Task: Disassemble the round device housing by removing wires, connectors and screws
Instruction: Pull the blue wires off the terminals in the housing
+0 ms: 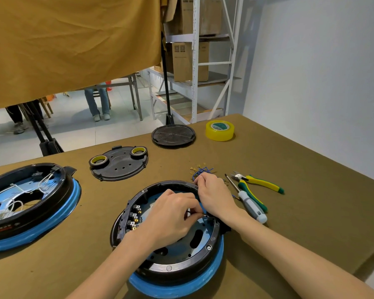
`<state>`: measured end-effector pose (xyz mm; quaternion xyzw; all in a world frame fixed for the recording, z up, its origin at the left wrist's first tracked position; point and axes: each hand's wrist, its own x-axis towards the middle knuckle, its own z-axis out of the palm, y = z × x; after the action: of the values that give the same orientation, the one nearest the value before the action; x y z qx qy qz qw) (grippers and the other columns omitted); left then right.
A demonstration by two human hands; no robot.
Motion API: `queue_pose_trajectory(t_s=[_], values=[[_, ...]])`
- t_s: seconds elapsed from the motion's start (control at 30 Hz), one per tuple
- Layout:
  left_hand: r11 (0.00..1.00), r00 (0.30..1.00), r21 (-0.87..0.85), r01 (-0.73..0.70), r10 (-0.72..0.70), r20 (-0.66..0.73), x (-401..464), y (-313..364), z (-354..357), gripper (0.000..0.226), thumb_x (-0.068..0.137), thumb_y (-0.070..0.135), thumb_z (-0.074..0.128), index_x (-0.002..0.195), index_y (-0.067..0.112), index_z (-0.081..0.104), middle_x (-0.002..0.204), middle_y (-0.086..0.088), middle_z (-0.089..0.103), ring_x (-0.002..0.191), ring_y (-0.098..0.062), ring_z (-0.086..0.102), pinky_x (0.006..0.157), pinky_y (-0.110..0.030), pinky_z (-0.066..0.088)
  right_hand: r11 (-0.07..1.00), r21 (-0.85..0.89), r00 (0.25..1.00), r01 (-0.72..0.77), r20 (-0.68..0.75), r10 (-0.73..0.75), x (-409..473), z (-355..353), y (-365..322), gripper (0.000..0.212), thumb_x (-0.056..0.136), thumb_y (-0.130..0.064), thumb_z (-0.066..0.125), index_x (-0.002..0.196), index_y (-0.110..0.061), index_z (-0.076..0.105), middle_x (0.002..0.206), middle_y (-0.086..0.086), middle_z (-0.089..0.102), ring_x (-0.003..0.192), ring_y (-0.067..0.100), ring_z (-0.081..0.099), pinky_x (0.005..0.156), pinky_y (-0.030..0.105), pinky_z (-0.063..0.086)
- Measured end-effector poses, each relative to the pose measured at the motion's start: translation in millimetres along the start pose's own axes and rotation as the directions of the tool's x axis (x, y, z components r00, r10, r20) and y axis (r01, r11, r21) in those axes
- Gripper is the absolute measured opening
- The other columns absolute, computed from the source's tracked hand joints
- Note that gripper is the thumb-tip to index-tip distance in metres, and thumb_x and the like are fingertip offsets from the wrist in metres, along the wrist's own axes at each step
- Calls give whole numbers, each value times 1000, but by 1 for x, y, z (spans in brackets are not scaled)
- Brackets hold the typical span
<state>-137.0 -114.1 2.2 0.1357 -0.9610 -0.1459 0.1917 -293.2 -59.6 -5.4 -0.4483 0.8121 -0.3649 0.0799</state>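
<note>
Both hands inside round housing (168,251): left hand (171,214) & right hand (216,196) pinching blue wire (201,207). Pull straight off connector, w/o twisting; brace housing.

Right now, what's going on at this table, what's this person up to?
A person is taking apart a round device housing on the table. Both hands work inside it: the left hand and right hand pinch a blue wire near the right rim. Cut wire pieces and small connectors lie piled just beyond, with a screwdriver and cutters to the right. A second housing sits to the left.
</note>
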Motion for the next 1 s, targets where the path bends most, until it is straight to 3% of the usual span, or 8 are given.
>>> queue_pose_trajectory(t_s=[0.13,0.27,0.47,0.77,1.0], values=[[999,1000,-34,2,-2,8,-1,0,0,6,95,34,69,90,35,71,86,20,62,75,1,53,86,-26,41,1000,2,1000,-4,-5,4,-1,1,0,37,108,-27,34,100,-16,68,93,2,69,86,21,63,75,41,53],[991,998,-127,49,-45,41,-1,-1,0,9,96,32,68,89,32,73,86,19,61,81,-5,58,70,-21,45,1000,0,1000,-7,-2,7,-1,1,1,37,108,-27,33,101,-17,68,94,3,70,88,23,63,77,42,52],[986,999,-165,30,-22,47,-1,-1,0,8,97,26,69,91,26,74,89,16,62,83,-6,60,75,-31,52,1000,-5,1000,-2,0,2,-1,2,1,38,108,-28,32,100,-18,68,93,2,70,87,22,63,75,41,52],[979,999,-202,21,-14,37,-2,-2,-2,8,96,22,70,89,24,74,86,20,58,81,-4,59,72,-21,48,1000,-6,1000,12,-6,-12,0,2,3,38,108,-28,32,101,-18,69,92,1,70,85,19,64,74,40,53],[962,990,-271,-17,-22,-140,-4,-2,-5,6,96,16,69,97,20,74,91,12,62,89,-9,62,79,-28,53,1000,-2,1000,11,0,-11,2,4,6,37,107,-27,33,98,-20,68,92,0,69,86,18,64,75,39,52]])
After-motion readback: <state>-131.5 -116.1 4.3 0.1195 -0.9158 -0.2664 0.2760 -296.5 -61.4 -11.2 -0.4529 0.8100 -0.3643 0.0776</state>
